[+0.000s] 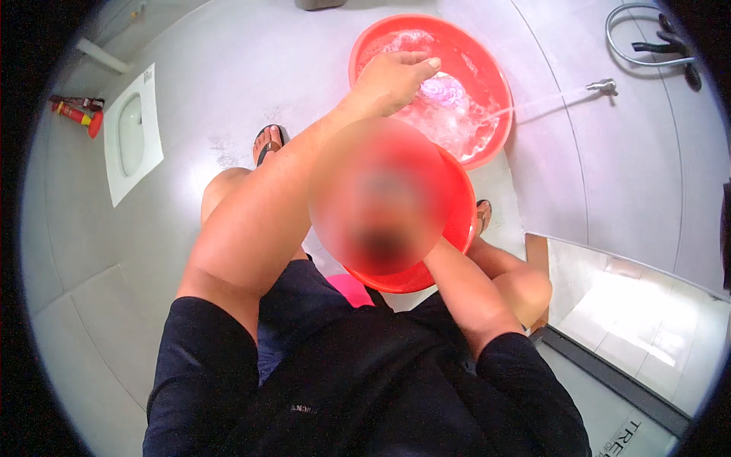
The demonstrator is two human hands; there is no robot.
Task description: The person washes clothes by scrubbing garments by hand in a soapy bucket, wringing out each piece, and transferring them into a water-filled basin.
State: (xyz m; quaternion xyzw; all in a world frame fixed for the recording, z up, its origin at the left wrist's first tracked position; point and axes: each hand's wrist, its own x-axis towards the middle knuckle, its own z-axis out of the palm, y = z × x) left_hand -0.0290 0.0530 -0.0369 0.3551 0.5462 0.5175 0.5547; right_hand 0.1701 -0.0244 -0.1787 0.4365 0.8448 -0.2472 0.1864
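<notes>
My left hand (pixel 397 79) is over the far red basin (pixel 499 87), fingers loosely stretched out and nothing visible in them. Below it, a pink-and-purple patterned thing (pixel 445 91) lies in the basin's foamy, stirred-up water; I cannot tell its kind. A thin stream of water (pixel 544 103) runs into this basin from a metal wall tap (pixel 604 86). My right forearm (pixel 461 286) reaches into the near red basin (pixel 460 183), which stands between my legs and touches the far one. A round blurred patch covers my right hand and much of that basin's inside.
A white squat toilet (pixel 132 135) is set in the floor at left, with a red-and-yellow bottle (pixel 75 114) beyond it. A grey hose (pixel 620 49) hangs on the right wall. At lower right runs a dark door sill (pixel 617 381). My sandalled foot (pixel 268 143) rests by the basins.
</notes>
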